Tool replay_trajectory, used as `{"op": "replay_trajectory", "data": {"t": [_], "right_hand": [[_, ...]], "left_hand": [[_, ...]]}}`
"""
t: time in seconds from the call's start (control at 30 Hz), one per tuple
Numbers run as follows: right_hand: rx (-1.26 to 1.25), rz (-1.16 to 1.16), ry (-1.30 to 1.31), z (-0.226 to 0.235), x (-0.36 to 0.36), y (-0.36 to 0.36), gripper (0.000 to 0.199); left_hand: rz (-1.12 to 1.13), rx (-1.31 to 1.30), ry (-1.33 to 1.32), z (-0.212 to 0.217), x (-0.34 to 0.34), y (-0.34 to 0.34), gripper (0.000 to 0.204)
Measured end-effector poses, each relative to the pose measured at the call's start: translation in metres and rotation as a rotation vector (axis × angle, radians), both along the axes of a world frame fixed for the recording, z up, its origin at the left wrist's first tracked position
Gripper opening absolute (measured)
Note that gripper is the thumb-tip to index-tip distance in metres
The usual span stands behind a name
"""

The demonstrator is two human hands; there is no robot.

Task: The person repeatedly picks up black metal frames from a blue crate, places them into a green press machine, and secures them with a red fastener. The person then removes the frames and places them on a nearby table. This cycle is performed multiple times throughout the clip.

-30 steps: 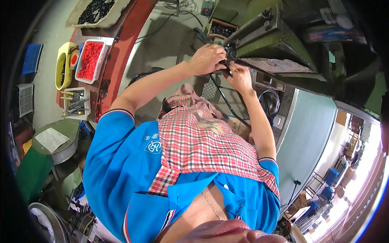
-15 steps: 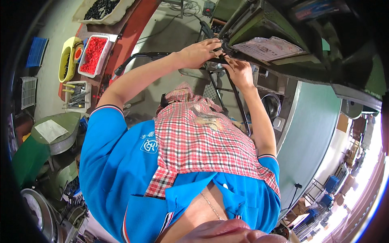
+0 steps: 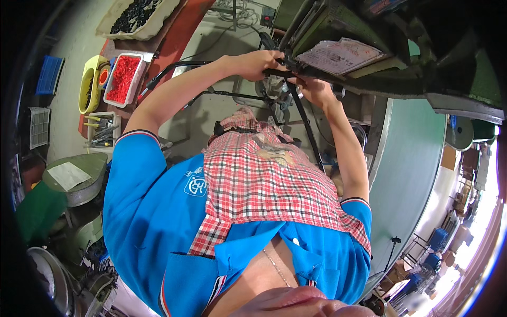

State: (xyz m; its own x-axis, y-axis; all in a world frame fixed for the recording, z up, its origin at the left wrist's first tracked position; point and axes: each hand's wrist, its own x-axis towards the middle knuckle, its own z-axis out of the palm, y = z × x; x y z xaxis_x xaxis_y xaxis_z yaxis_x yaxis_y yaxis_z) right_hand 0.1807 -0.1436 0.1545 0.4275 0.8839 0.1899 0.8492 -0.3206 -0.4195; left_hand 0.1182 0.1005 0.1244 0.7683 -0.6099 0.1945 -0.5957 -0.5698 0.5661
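Observation:
Both my arms reach forward to the front edge of a green machine (image 3: pixel 369 31). My left hand (image 3: pixel 257 63) is closed around a black bar (image 3: pixel 275 72) at that edge. My right hand (image 3: pixel 316 91) is just beside it, with its fingers pinched on a small metal part (image 3: pixel 288 91) under the edge; the part is too small to make out. The two hands are almost touching. A red-and-white checked apron (image 3: pixel 264 185) over a blue shirt fills the lower middle of the view.
A printed paper sheet (image 3: pixel 338 55) lies on the machine. Thin black frame rods (image 3: pixel 309 134) run down below my hands. On the left stand a white tray of red parts (image 3: pixel 123 78), a yellow bin (image 3: pixel 88 92), a tray of black parts (image 3: pixel 138 15), a tool box (image 3: pixel 102 128) and a round green stand (image 3: pixel 74 177).
My hands have stayed together at the machine's edge while my head tilted, so the machine sits closer and higher in view. The left hand has shifted along the black bar.

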Motion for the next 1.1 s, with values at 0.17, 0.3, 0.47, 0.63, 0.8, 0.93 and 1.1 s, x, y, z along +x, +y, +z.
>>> {"op": "replay_trajectory", "data": {"t": [0.17, 0.3, 0.47, 0.63, 0.8, 0.93, 1.1], "right_hand": [[0.105, 0.035, 0.143, -0.048, 0.028, -0.007, 0.041], [-0.026, -0.030, 0.294, -0.061, 0.031, -0.002, 0.030], [-0.158, -0.066, 0.243, -0.056, 0.034, -0.001, 0.030], [-0.092, -0.025, 0.377, -0.063, 0.047, -0.003, 0.031], [0.007, -0.153, -0.055, -0.045, 0.002, -0.024, 0.029], [0.084, -0.471, -0.232, -0.027, -0.069, -0.065, 0.031], [-0.207, -0.817, 0.353, -0.043, -0.110, -0.112, 0.037]], "left_hand": [[0.066, 0.056, 0.017, 0.001, -0.003, -0.010, 0.070], [0.163, -0.003, -0.107, -0.024, -0.010, -0.013, 0.063], [0.260, 0.079, -0.209, -0.024, -0.020, -0.027, 0.052], [0.300, 0.209, -0.203, -0.017, -0.018, -0.030, 0.044], [0.548, 0.129, -0.314, -0.009, -0.062, 0.002, 0.045], [0.675, 0.305, 0.195, 0.008, -0.106, 0.031, 0.030], [0.603, 0.169, 0.284, 0.013, -0.098, 0.034, 0.035]]}}
